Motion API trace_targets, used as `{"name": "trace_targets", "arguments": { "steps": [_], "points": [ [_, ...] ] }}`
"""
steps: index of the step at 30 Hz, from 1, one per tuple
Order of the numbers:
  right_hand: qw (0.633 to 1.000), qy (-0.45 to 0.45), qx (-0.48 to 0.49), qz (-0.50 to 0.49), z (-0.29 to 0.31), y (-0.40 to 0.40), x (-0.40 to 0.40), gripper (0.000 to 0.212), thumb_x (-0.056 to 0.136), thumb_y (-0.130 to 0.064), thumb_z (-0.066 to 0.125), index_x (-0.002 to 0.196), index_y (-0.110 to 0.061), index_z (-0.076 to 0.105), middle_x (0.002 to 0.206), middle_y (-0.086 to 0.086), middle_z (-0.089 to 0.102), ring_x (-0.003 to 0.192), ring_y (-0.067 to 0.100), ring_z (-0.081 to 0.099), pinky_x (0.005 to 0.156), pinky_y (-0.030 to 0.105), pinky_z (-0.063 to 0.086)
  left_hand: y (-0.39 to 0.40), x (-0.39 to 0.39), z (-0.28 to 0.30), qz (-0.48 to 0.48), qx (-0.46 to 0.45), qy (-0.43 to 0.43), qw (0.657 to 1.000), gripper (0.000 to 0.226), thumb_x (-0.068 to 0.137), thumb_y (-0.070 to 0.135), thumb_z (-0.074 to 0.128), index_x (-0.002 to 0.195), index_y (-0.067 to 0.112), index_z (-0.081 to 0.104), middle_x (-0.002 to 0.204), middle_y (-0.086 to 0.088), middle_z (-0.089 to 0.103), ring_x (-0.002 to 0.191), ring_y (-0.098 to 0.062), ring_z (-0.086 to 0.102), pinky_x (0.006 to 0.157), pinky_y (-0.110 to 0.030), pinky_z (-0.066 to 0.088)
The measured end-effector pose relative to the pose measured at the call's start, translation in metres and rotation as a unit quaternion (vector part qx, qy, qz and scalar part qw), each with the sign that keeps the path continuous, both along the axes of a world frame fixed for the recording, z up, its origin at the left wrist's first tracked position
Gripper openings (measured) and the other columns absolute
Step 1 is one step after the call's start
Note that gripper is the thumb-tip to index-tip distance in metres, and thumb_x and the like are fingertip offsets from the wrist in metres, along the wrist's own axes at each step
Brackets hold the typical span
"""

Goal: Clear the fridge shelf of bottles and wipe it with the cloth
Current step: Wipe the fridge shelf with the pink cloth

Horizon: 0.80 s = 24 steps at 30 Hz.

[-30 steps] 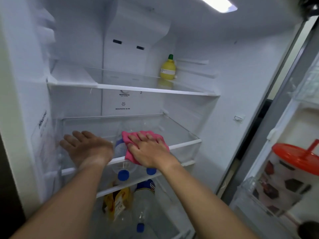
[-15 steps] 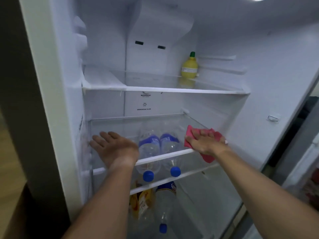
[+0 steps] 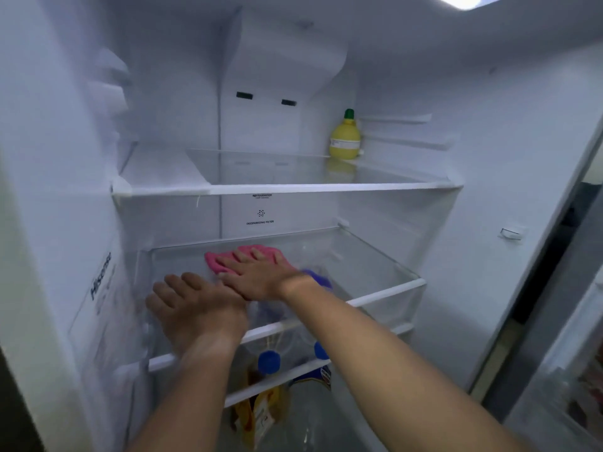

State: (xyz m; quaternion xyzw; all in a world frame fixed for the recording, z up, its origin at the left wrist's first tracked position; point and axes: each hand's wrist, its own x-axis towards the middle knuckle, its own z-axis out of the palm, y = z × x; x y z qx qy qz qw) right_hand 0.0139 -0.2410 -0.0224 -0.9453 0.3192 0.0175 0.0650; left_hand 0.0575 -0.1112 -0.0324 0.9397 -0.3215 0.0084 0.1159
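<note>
A pink cloth [image 3: 215, 261] lies on the glass middle shelf [image 3: 375, 269] of the open fridge, left of centre toward the back. My right hand [image 3: 257, 275] presses flat on the cloth with fingers spread. My left hand [image 3: 195, 309] rests palm down on the shelf's front left part, holding nothing. No bottles stand on this shelf. Clear bottles with blue caps [image 3: 269, 362] lie on the level below, seen through the glass.
A yellow lemon-shaped bottle [image 3: 345, 137] with a green cap stands at the back right of the upper shelf [image 3: 287, 189]. Yellow packets [image 3: 261, 415] sit low in the fridge. The fridge door [image 3: 561, 370] stands open at the right.
My right hand has slid the pink cloth from the shelf's right side to left of centre. My left hand has stayed on the front left of the shelf.
</note>
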Motion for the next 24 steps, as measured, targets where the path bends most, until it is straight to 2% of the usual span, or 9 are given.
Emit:
{"name": "trace_targets", "arguments": {
  "steps": [3,5,9,12,16,17,20,24],
  "points": [
    [0.999,0.024,-0.031,0.006,-0.002,-0.039,0.02,0.068,0.094,-0.069,0.023,0.156,-0.055,0.0,0.171,-0.013,0.003,0.157,0.023,0.003,0.121,0.058,0.003,-0.004,0.005,-0.001,0.007,-0.002,0.004,1.0,0.062,0.096,0.035,0.023,0.142,-0.004,0.035,0.15,-0.028,0.03,0.137,-0.043,0.031,0.114,-0.051,0.024],
    [0.998,0.027,-0.055,0.001,-0.004,-0.061,0.026,0.07,0.089,-0.074,0.018,0.155,-0.058,-0.002,0.17,-0.012,0.006,0.156,0.025,0.007,0.122,0.056,0.006,-0.005,0.006,-0.002,0.005,0.004,-0.007,1.0,0.062,0.096,0.036,0.021,0.141,-0.004,0.037,0.149,-0.027,0.032,0.136,-0.042,0.032,0.113,-0.051,0.025],
    [0.999,0.005,-0.032,-0.022,-0.011,-0.093,0.023,0.078,0.076,-0.08,0.002,0.151,-0.062,-0.004,0.17,-0.013,0.009,0.156,0.023,0.011,0.121,0.057,0.008,-0.007,0.004,-0.001,-0.002,0.014,-0.013,1.0,0.063,0.096,0.036,0.02,0.144,-0.004,0.034,0.151,-0.025,0.031,0.137,-0.043,0.03,0.114,-0.052,0.024],
    [0.997,-0.014,-0.026,-0.075,-0.01,-0.111,0.001,0.084,0.071,-0.082,0.003,0.152,-0.062,0.001,0.169,-0.016,0.012,0.156,0.019,0.014,0.122,0.053,0.008,-0.005,0.005,-0.001,-0.008,0.013,-0.015,1.0,0.064,0.097,0.036,0.02,0.145,-0.005,0.032,0.151,-0.026,0.03,0.137,-0.044,0.03,0.114,-0.052,0.024],
    [0.985,-0.012,-0.046,-0.168,-0.01,-0.128,-0.063,0.098,0.065,-0.085,0.005,0.156,-0.052,0.008,0.168,-0.019,0.013,0.154,0.016,0.02,0.124,0.046,0.012,-0.002,0.003,0.002,-0.01,0.003,-0.004,1.0,0.064,0.099,0.036,0.018,0.147,-0.004,0.029,0.153,-0.026,0.027,0.139,-0.043,0.028,0.115,-0.052,0.023],
    [0.98,-0.008,-0.049,-0.191,-0.009,-0.131,-0.081,0.098,0.066,-0.085,0.004,0.157,-0.05,0.011,0.169,-0.016,0.015,0.154,0.019,0.022,0.123,0.047,0.015,-0.002,0.002,0.002,-0.008,0.0,-0.002,1.0,0.064,0.099,0.036,0.018,0.147,-0.004,0.028,0.154,-0.026,0.027,0.139,-0.043,0.028,0.116,-0.052,0.022],
    [0.966,0.001,-0.09,-0.241,-0.008,-0.124,-0.126,0.077,0.078,-0.076,0.01,0.147,-0.049,0.027,0.166,-0.004,0.03,0.147,0.028,0.035,0.117,0.05,0.025,-0.002,0.002,0.004,-0.005,-0.013,0.002,1.0,0.064,0.1,0.036,0.019,0.148,-0.005,0.027,0.155,-0.027,0.024,0.141,-0.044,0.024,0.117,-0.052,0.018],
    [0.969,0.024,-0.078,-0.234,-0.006,-0.089,-0.162,0.075,0.085,-0.072,0.016,0.156,-0.049,0.011,0.168,-0.008,0.022,0.151,0.025,0.026,0.121,0.049,0.017,-0.006,0.004,0.003,0.0,-0.037,0.029,0.999,0.063,0.101,0.034,0.021,0.152,-0.004,0.019,0.16,-0.028,0.014,0.147,-0.044,0.014,0.121,-0.051,0.008]
  ]
}}
